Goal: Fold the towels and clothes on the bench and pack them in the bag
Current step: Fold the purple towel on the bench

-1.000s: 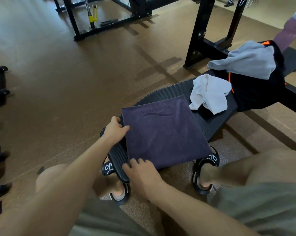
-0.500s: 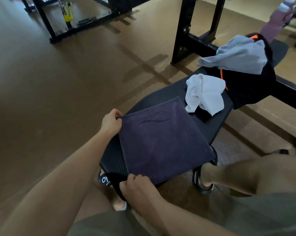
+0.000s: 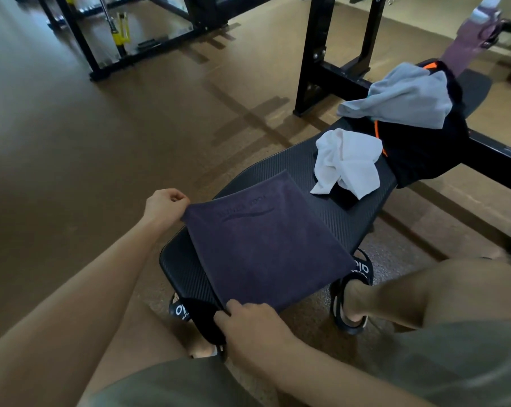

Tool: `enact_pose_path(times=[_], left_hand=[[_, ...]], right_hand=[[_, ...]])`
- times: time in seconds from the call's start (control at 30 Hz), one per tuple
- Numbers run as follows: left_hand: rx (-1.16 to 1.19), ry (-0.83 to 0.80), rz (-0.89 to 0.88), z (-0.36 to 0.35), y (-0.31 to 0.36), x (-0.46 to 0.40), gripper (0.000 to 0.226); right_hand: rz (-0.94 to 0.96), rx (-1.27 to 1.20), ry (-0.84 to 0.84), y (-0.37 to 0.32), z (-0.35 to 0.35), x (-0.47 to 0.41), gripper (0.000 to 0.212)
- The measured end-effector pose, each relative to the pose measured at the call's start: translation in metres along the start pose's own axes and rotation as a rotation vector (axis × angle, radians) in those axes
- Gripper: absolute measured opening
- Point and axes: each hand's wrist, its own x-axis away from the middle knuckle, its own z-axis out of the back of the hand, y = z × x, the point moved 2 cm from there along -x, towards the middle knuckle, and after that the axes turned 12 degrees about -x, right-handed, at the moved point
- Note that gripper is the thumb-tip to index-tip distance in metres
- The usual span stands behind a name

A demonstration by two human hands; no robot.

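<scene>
A dark purple towel (image 3: 266,245), folded into a square, lies on the near end of the black bench (image 3: 354,218). My left hand (image 3: 164,205) pinches its far left corner and lifts it a little. My right hand (image 3: 248,321) grips the near left corner at the bench's edge. Further along the bench lies a crumpled white cloth (image 3: 346,161). Beyond it stands a black bag with orange trim (image 3: 424,148), with a grey garment (image 3: 407,96) draped over its top.
A small black item (image 3: 343,196) lies under the white cloth. Black rack posts (image 3: 316,54) and a crossbar (image 3: 495,155) stand behind and right of the bench. A purple bottle (image 3: 465,45) is at far right. My legs and sandals (image 3: 357,277) straddle the bench end.
Both hands have gone from resting flat on the towel's left edge to pinching its two left corners, and that edge now rises off the bench. The camera has moved closer.
</scene>
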Motion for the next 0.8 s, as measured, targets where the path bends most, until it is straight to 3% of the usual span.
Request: enact_pose_path(times=[0.17,0.3,0.63,0.8], left_hand=[[0.153,-0.033,-0.042,0.022,0.025,0.003,0.032],[-0.014,-0.114,-0.269,0.032,0.064,0.01,0.023],[-0.409,-0.112,-0.589,-0.009,0.149,-0.02,0.007],[-0.47,-0.144,-0.663,-0.047,0.175,-0.045,0.014]], right_hand=[[-0.108,-0.272,0.246,0.031,0.036,0.035,0.007],[-0.247,-0.357,0.358,0.082,0.063,0.057,0.007],[-0.566,-0.641,0.259,0.182,0.098,0.08,0.021],[-0.707,-0.723,0.188,0.212,0.098,0.073,0.022]])
